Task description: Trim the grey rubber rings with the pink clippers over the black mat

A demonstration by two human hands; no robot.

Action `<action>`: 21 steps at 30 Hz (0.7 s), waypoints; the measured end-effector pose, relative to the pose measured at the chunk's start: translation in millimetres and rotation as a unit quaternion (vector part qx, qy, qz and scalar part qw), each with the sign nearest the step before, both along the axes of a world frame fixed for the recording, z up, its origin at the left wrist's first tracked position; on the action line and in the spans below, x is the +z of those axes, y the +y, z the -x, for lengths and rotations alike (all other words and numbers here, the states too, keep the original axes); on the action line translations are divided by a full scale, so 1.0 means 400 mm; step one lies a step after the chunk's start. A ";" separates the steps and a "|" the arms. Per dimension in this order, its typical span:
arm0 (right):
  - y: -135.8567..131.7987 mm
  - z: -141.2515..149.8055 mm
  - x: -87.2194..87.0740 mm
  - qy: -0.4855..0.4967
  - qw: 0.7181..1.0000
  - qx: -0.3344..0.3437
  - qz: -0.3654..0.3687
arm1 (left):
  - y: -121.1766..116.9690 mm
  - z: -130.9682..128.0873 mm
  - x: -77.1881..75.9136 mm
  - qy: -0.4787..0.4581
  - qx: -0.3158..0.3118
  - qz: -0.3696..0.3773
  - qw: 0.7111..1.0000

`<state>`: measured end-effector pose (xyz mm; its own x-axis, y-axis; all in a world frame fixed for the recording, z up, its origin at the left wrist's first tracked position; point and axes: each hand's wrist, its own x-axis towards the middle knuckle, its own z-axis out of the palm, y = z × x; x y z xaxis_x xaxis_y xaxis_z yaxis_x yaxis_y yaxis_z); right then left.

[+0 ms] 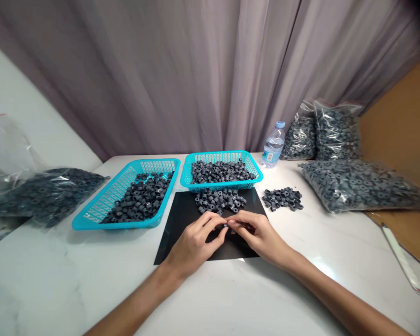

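Over the black mat (182, 219), my left hand (198, 240) and my right hand (261, 235) meet at the fingertips. Thumb and fingers of my left hand pinch a small dark grey part (225, 225), mostly covered by the fingers. My right hand's fingers are curled in against it, and what they hold is hidden. Just beyond my fingertips lies a pile of short grey hollow cylinders (220, 199), on the far part of the mat.
Two blue baskets, one at left (126, 226) and one behind the mat (224, 186), hold many such cylinders. A smaller pile (283, 199) lies right. Filled bags (360, 184) (61, 191) flank the table. A water bottle (273, 145) and a white strip-like tool (401, 256) are at right.
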<state>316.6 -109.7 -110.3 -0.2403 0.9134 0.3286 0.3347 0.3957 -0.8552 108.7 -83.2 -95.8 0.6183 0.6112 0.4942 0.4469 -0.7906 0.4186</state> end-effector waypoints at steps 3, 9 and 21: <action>-0.002 0.000 -0.003 -0.009 1.000 -0.004 0.006 | 0.000 0.003 0.002 -0.018 0.005 0.053 0.998; 0.001 0.000 -0.006 -0.006 1.000 -0.004 0.014 | 0.001 -0.004 0.015 -0.068 0.013 0.132 0.989; 0.011 -0.017 0.002 0.019 0.998 -0.056 0.004 | 0.017 -0.010 0.023 -0.207 0.041 0.376 0.902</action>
<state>323.4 -105.2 -109.3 -0.1237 0.9364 0.3284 0.3431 0.3509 -0.8713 112.5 -76.6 -86.6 0.4125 0.9056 0.0986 0.1735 -0.1843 0.9674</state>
